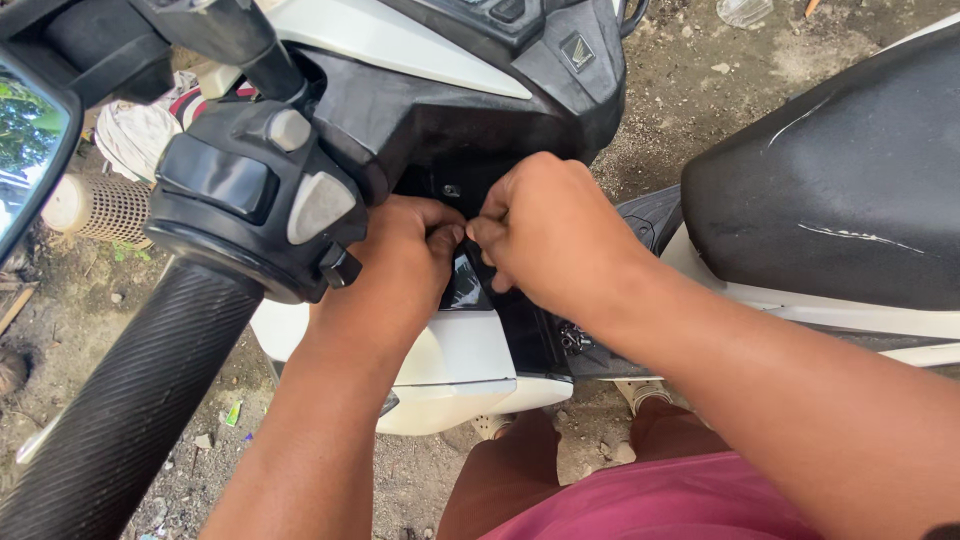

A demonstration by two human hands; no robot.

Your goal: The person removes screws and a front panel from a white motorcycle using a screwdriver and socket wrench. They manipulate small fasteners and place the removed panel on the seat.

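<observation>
1. At the far left edge, a rear-view mirror (25, 140) shows a reflection of green trees.
2. Below it, a black ribbed handlebar grip (130, 400) runs from the lower left corner up to the black switch housing (250, 195), which carries grey buttons.
3. The left hand (400, 265) reaches under that housing into the scooter's black inner front panel (500, 310). Its fingers are curled shut, thumb pressed against the tips, pinching something too small to make out.
4. Just beside it, touching at the fingertips, the right hand (550, 230) is also curled closed, its thumb and forefinger nipping at the same spot on the panel. What they pinch is hidden between the two hands.
5. Under the hands lies the white body panel (450, 375), and below that bare dirt ground (420, 480).
6. In the lower middle are the person's knee and pink shorts (680, 500).
7. At the right, the black scooter seat (850, 180) shows pale scratches.
</observation>
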